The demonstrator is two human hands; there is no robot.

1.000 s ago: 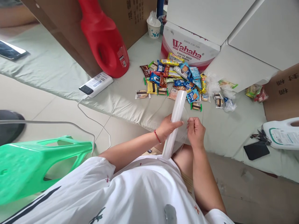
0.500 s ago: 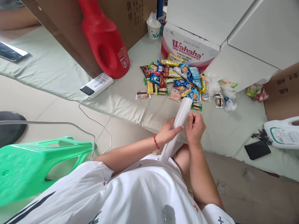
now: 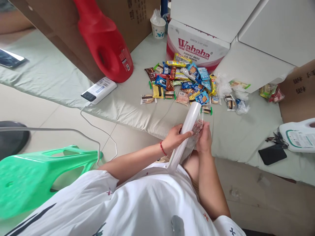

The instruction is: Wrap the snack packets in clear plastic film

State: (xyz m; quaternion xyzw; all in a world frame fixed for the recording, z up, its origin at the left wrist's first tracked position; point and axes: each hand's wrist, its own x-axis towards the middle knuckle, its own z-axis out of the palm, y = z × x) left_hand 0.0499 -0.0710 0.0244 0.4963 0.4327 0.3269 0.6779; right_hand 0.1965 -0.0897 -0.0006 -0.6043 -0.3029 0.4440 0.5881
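A long white roll of clear plastic film (image 3: 186, 131) slants up from my lap toward the snacks. My left hand (image 3: 176, 137) is wrapped round its middle, with the thumb across the front. To the right of the roll hangs a loose, see-through flap of film (image 3: 193, 144). My right hand (image 3: 204, 139) has hold of this flap at its upper part, and some of its fingers show through the plastic. Just beyond the roll's far end lies a pile of small wrapped snacks (image 3: 169, 83), mostly cookies and bars in colourful packets.
Behind the snacks stands a Wahaha carton (image 3: 197, 49). A red jug (image 3: 112, 49), a white power bank (image 3: 99, 90) with a cable and a paper cup (image 3: 157, 28) are on the cloth-covered surface. A green stool (image 3: 31, 173) stands left; a black wallet (image 3: 272, 155) lies right.
My right hand has gone from a pinch close beside the roll to a looser hold, its fingers straighter. The clear flap now stands away from the roll. My left hand keeps its grip.
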